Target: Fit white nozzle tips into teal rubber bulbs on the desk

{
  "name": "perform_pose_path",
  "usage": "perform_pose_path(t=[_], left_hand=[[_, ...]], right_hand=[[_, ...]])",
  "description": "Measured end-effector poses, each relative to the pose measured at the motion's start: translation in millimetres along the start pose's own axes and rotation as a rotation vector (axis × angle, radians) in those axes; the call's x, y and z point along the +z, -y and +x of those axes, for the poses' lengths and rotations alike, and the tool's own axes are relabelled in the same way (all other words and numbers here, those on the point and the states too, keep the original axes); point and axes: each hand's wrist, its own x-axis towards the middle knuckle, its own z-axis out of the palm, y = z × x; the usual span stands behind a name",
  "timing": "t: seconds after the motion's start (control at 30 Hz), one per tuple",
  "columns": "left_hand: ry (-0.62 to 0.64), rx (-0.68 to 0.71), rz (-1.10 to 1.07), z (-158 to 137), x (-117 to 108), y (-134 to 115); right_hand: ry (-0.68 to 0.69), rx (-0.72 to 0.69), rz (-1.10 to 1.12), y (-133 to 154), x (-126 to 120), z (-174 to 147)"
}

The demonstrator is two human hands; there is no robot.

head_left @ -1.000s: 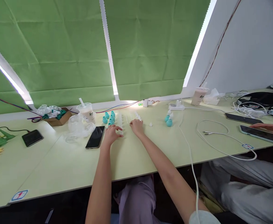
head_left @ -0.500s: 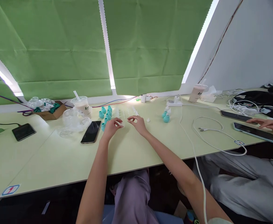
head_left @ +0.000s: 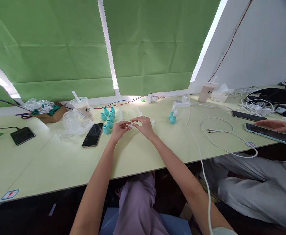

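Note:
My left hand (head_left: 120,130) and my right hand (head_left: 144,126) meet over the table, fingertips pinched on a small whitish translucent piece (head_left: 130,125) whose kind is too small to tell. Just left of my left hand stand several small turquoise bulb-shaped bottles (head_left: 110,123) in rows. Behind my hands are rows of small clear and white pieces (head_left: 128,115), partly covered by my fingers. A single white cone-shaped tip (head_left: 153,121) rests to the right of my right hand. Farther right, turquoise bulbs with white tips (head_left: 173,119) stand together.
A black phone (head_left: 92,135), a crumpled plastic bag (head_left: 75,122), a drink cup (head_left: 82,107) and a cardboard box (head_left: 50,114) lie leftward. To the right are a power strip (head_left: 182,103), a white cable (head_left: 216,119) and another person's hand (head_left: 276,125) at a phone (head_left: 268,133).
My hands have come together, and both now pinch a small whitish piece. The view has shifted slightly. The other person's hand at the right has changed its pose over the phone.

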Motion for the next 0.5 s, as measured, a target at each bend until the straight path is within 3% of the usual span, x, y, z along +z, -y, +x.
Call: perform_pose_path(t=[0.5], left_hand=[[0.031,0.008,-0.190,1.6,3.3,-0.1]], right_hand=[[0.027,-0.014,0.032,0.8,-0.2,0.0]])
